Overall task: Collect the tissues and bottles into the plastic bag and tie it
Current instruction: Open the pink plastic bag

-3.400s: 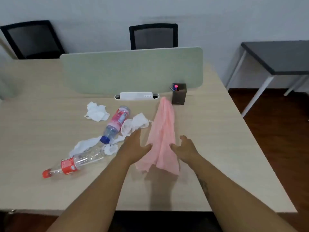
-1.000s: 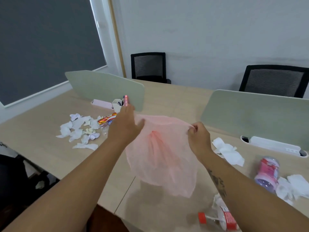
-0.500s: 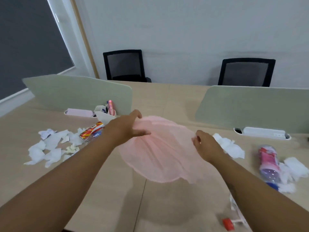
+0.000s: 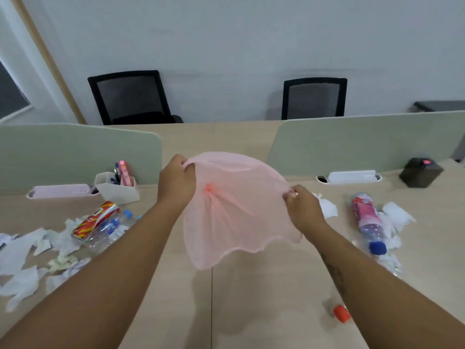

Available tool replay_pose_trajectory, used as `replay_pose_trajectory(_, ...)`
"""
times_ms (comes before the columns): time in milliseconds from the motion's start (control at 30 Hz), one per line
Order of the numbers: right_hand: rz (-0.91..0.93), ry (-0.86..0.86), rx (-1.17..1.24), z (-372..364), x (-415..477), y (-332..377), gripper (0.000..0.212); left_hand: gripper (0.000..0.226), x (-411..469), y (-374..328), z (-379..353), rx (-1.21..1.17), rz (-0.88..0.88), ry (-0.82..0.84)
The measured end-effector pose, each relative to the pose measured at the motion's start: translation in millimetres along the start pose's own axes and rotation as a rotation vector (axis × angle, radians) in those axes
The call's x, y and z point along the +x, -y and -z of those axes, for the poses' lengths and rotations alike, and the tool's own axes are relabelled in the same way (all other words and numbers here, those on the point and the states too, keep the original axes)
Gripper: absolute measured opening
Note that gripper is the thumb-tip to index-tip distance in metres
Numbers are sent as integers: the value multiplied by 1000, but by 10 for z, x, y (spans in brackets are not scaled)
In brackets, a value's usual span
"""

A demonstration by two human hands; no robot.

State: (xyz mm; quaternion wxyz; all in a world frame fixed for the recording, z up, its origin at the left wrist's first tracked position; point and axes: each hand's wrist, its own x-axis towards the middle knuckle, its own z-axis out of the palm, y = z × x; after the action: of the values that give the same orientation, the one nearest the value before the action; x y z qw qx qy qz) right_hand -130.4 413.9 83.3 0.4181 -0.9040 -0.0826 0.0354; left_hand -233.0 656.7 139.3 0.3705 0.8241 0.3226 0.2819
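— While the thin pink plastic bag (image 4: 234, 210) is held up off the desk, spread between both hands, which step would you say the person is on?

— Opening it, by the look. The left hand (image 4: 176, 182) pinches the rim with curled fingers and thumb, and the right hand (image 4: 302, 210) pinches the opposite side the same way. The film billows between them. It appears empty, so collecting has likely not begun.

— And next?

— Probably keeping the mouth wide with one hand and freeing the other to pick things up. Film this thin may collapse once one side is let go.

— What lies closest?

— Just beyond the right hand is a crumpled white tissue (image 4: 327, 209). Further out on that side, a clear plastic bottle with a pink label and blue cap (image 4: 367, 220) lies among more white tissues (image 4: 397, 215). Beside the right forearm a red bottle cap (image 4: 341, 314) shows, and whatever it belongs to is hidden. Out past the left forearm lie clear blue-capped bottles (image 4: 108, 226) and scattered white tissue scraps (image 4: 25, 260).

— Room to move?

— Bare pale wooden desk (image 4: 251, 311) sits below the bag and between the forearms. Beyond the hands, two pale green divider panels (image 4: 75, 152) wall off the far side, with a gap between them. A white pen holder (image 4: 115, 187) stands out to the left of the left hand. The desk's near edge is out of view, so a nudged bottle could roll off unseen.
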Motion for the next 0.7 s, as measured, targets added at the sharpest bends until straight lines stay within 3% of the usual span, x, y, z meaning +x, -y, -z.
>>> replay_pose_trajectory(33, -12, 100, -147, 17, -18, -27, 47, 11, -4, -61, -39, 3, -33, 20)
replay_pose_trajectory(100, 91, 192, -220, 21, -80, 82, 99, 10, -70, -206, -136, 18, -150, 179)
replay_pose_trajectory(167, 256, 182, -123, -86, -88, 284, 122, 9, -167, -341, -250, 10, -305, 360)
replay_pose_trajectory(200, 289, 159, -57, -140, -61, 348, 119, 7, -203, -396, -286, 5, -372, 419)
replay_pose_trajectory(233, 287, 131, -6, -168, -1, 371, 102, 3, -206, -422, -303, 45, -428, 445)
replay_pose_trajectory(300, 237, 57, -85, -105, 124, 345, 45, 15, -109, -364, -275, 365, -511, 380)
replay_pose_trajectory(333, 217, 23, -218, -39, 167, 297, 31, 20, -42, -274, -231, 594, -517, 311)
replay_pose_trajectory(433, 186, -48, -497, 181, 284, 62, 22, 21, 108, 104, -51, 988, -283, 138)
replay_pose_trajectory(500, 96, -88, -455, 265, 361, -40, 19, 28, 148, 244, 11, 966, -88, 132)
replay_pose_trajectory(567, 46, -161, -386, 306, 408, -58, 21, 27, 211, 202, -3, 800, 12, 92)
replay_pose_trajectory(633, 66, -305, -285, 353, 413, -33, 25, 19, 258, 25, -25, 604, -2, 3)
replay_pose_trajectory(700, 62, -294, -245, 355, 402, -65, 22, 16, 221, -136, -97, 493, -95, -14)
